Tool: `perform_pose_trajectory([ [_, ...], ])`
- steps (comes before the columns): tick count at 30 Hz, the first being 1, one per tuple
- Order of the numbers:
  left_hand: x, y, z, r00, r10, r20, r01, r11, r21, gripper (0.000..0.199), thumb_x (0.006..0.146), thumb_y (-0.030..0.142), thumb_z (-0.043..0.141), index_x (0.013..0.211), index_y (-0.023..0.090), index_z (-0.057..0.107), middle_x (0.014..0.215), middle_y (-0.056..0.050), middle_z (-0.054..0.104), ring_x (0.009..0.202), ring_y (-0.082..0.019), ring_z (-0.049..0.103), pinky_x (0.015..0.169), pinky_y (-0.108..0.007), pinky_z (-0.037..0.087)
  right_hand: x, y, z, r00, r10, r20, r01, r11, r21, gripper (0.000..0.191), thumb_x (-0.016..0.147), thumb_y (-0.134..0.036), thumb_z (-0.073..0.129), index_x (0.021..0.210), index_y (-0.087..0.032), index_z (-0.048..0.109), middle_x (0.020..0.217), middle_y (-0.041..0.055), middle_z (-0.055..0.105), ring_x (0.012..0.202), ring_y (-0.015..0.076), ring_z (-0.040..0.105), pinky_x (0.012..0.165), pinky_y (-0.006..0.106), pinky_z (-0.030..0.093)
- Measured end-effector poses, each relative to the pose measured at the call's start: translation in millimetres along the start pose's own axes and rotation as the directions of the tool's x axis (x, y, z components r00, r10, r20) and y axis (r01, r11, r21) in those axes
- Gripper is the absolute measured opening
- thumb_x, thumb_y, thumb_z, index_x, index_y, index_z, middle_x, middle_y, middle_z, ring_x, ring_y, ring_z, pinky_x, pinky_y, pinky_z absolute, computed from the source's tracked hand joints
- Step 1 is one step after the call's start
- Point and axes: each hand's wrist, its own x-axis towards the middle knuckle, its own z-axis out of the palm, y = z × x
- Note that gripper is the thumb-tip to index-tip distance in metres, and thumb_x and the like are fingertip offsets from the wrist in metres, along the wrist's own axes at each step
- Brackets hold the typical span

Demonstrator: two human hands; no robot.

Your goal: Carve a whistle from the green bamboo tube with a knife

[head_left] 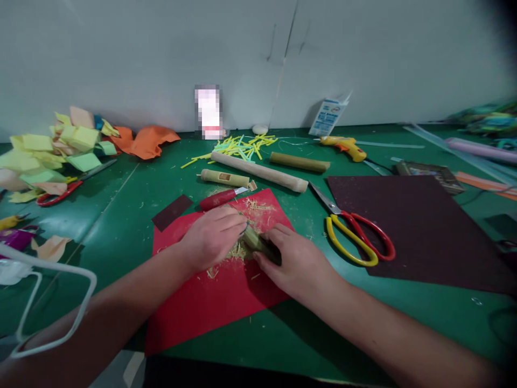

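A short bamboo tube [253, 238] lies slanted over the red paper [226, 302], among pale shavings [237, 250]. My right hand [297, 258] is closed round its near end, the thumb below and the fingers above. At its far end my left hand [216, 234] is closed, fingertips pressed on the tube; anything else under those fingers is hidden. Just beyond my left hand lies a red-handled knife [218, 199], blade pointing right. Behind the knife is another bamboo tube [226, 178] with a rectangular notch cut in it.
Scissors [355, 231] with red and yellow handles lie right, partly on dark card [420, 231]. A pale wooden stick [258, 171], bamboo piece [299, 161], yellow strips [242, 146] and glue gun [345, 147] lie behind. Folded papers [56, 151] pile left; a white frame [89, 285] overlaps my left forearm.
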Motion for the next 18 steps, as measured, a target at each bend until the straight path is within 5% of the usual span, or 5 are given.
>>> perform_pose_trajectory([
  [4,-2,-3,-2.1,0.999,0.038,0.014,-0.039,0.999,0.026,0.019,0.090,0.012,0.049,0.101,0.009,0.064,0.102,-0.012,0.070,0.096,-0.020,0.064,0.089,-0.037,0.053,0,0,0,1.000,0.001,0.001,-0.001,1.000,-0.008,0.011,0.082,-0.029,0.054,0.080,-0.019,0.053,0.087,0.0039,0.057,0.076,0.0175,0.053,0.062,0.030,0.037],
  [10,-6,-18,-5.9,0.996,-0.090,0.021,0.086,0.985,0.150,0.017,0.089,0.014,0.051,0.097,0.009,0.065,0.099,-0.013,0.069,0.097,-0.024,0.061,0.088,-0.042,0.052,-1,0,1,1.000,0.014,0.002,-0.014,1.000,-0.022,0.012,0.083,-0.031,0.053,0.084,-0.019,0.055,0.089,0.0045,0.058,0.079,0.0187,0.055,0.065,0.031,0.038],
  [18,-12,-14,-6.5,0.986,-0.157,0.049,0.157,0.988,-0.007,0.025,0.087,0.010,0.050,0.109,0.010,0.063,0.109,-0.013,0.067,0.107,-0.024,0.059,0.098,-0.042,0.049,-1,-1,0,1.000,0.001,-0.006,-0.001,1.000,-0.002,0.011,0.083,-0.030,0.053,0.083,-0.019,0.054,0.089,0.0050,0.057,0.079,0.0185,0.055,0.065,0.031,0.040],
])
